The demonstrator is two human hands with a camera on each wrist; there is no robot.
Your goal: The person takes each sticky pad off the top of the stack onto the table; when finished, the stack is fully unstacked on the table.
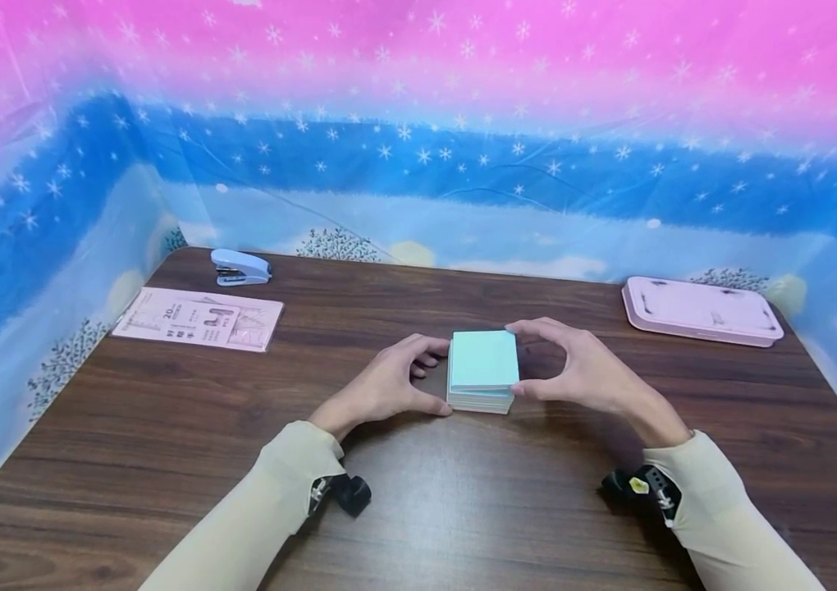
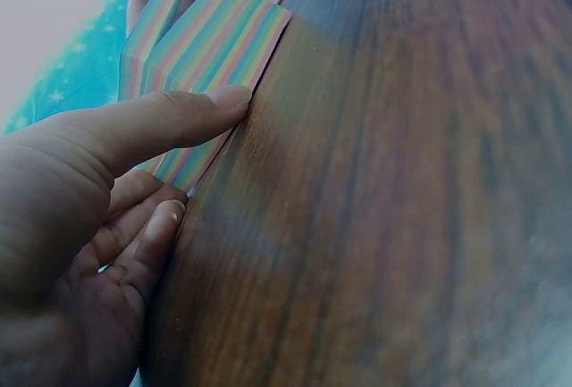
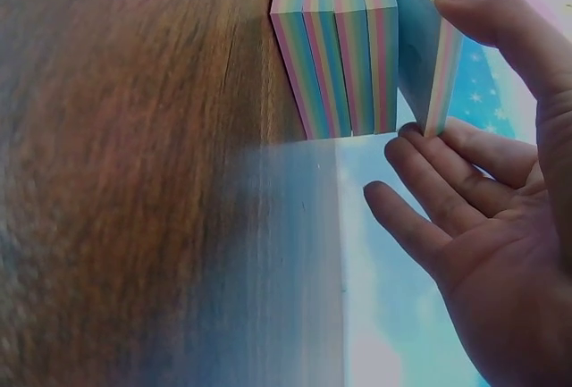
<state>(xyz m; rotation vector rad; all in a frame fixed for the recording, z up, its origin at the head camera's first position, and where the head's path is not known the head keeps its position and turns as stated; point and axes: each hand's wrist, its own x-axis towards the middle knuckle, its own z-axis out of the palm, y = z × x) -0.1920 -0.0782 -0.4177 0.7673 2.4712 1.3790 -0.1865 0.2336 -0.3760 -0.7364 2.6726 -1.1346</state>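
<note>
A square stack of paper note pads [image 1: 481, 404] with striped pastel edges sits near the middle of the table. My left hand [image 1: 389, 377] holds the stack at its left side, thumb at the near corner and fingers farther back. With thumb and fingertips, my right hand [image 1: 587, 369] pinches the top mint-green note pad [image 1: 485, 358] by its right edge. In the right wrist view this pad [image 3: 445, 74] is tilted, leaving a wedge-shaped gap above the lower pads [image 3: 349, 56]. The left wrist view shows the left thumb [image 2: 192, 119] across the striped side.
A light-blue stapler [image 1: 240, 268] stands at the back left, with a pink printed packet [image 1: 200, 318] in front of it. At the back right lies a pink flat case [image 1: 702, 312]. Patterned cloth [image 1: 418, 156] hangs behind the wooden table [image 1: 418, 509].
</note>
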